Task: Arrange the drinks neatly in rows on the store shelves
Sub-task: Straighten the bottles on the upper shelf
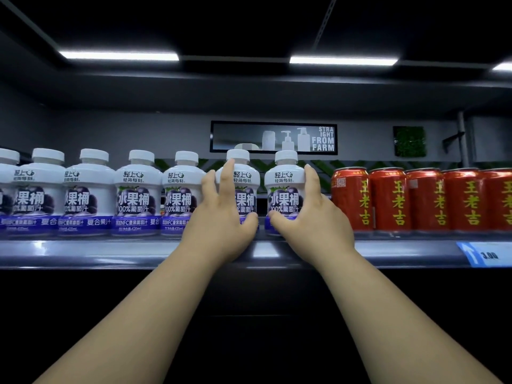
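task item location: the grape juice bottles (pixel 140 195) stand upright in one front row on the shelf (pixel 83 253), caps up and labels facing outward. the red cans (pixel 388 198) carry the same row on to the right.

left grip (pixel 221 214): partly closed round the sixth bottle (pixel 246 187). the fingers are spread up its front and left side, and the thumb is hooked at its lower right.

right grip (pixel 310 214): partly closed round the seventh bottle (pixel 285 189). the thumb is at the lower left and the fingers wrap the right shoulder.

both held bottles appear to stand on the shelf. their bases are partly hidden behind the grips.

reason for the hold, as judged: a low hold on both sides of the body lets a bottle be slid or turned without tipping. these two are the last bottles before the cans, and a gap separates the seventh bottle from the first can. spacing and label facing are probably being trued here. handling one bottle per grip lets both be set against each other.

count:
- bottles in the front row: seven, the leftmost cut by the frame edge.
- bottles held: two.
- cans: five, the rightmost cut by the frame edge.
- price tag (pixel 482 254): one, on the shelf lip below the cans.
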Tool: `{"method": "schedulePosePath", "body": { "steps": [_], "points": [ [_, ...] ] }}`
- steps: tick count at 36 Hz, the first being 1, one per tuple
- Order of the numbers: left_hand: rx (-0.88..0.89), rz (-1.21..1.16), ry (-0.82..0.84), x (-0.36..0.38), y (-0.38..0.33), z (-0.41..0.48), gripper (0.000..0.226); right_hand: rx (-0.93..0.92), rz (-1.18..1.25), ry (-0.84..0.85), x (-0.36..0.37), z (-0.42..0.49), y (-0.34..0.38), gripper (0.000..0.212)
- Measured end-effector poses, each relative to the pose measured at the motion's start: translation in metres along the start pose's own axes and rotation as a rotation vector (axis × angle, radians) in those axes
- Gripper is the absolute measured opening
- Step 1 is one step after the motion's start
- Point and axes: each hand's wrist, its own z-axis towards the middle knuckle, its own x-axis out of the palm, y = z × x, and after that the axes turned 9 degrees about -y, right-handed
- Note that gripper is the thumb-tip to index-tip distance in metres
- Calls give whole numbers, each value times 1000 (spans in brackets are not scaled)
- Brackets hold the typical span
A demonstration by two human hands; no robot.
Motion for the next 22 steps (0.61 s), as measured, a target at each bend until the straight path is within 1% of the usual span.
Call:
{"method": "schedulePosePath", "body": {
  "steps": [2,6,13,17,22],
  "points": [
    [-1,-17,7,0,0,0,98,-4,6,-3,0,0,0,103],
    [7,75,-75,1,-4,-1,103,-8,-31,-4,-1,0,1,104],
    [-15,119,-128,0,-5,-6,94,-70,-23,8,0,-1,1,107],
    [1,218,-195,0,-3,-7,89,-96,-36,-6,1,-3,1,108],
    [-5,214,-190,1,-2,-7,88,-111,-40,1,2,-2,0,105]
  ]
}}
